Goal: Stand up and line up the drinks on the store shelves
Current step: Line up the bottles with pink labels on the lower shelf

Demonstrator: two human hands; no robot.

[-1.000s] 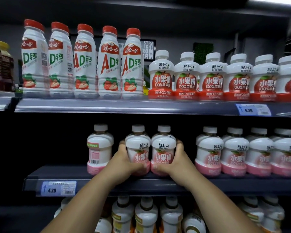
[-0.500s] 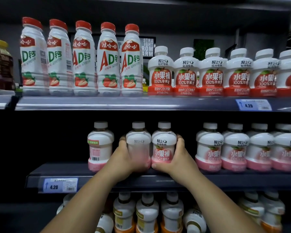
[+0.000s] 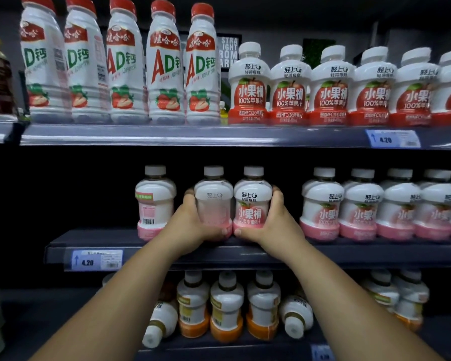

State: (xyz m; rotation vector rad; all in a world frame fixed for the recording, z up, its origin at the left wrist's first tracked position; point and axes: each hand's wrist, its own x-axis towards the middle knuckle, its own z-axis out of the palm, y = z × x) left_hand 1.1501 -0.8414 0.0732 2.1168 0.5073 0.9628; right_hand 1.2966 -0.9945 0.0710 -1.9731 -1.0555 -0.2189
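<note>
- Fingers [image 3: 189, 195] of both hands curl round a pair of pink-based bottles standing upright and touching near the front of the middle shelf [image 3: 375, 252].
- At the far left of that shelf, a lone pink bottle [image 3: 155, 201] stands apart from the pair with its barcode side facing out. A blue price tag [image 3: 97, 259] reading 4.20 sits on the shelf edge below it.
- The left hand [image 3: 190, 225] grips the left bottle [image 3: 213, 196], fingers round its left side and thumb low at its base. Its label is blurred.
- The right hand [image 3: 274, 222] grips the right bottle [image 3: 253, 201] in mirror fashion, thumb at the base, label facing out.
- Past a gap, a row of pink bottles [image 3: 359, 204] stands shoulder to shoulder, labels forward.
- On the upper shelf [image 3: 167, 134], five tall red-capped bottles [image 3: 164, 66] stand at left and squat red-labelled bottles [image 3: 331, 84] line up at right.
- On the shelf below, a tipped bottle [image 3: 159, 321] leans cap-down at left. Three orange-based bottles [image 3: 227, 306] stand upright beside it, and a second fallen bottle [image 3: 296, 316] lies to their right.
</note>
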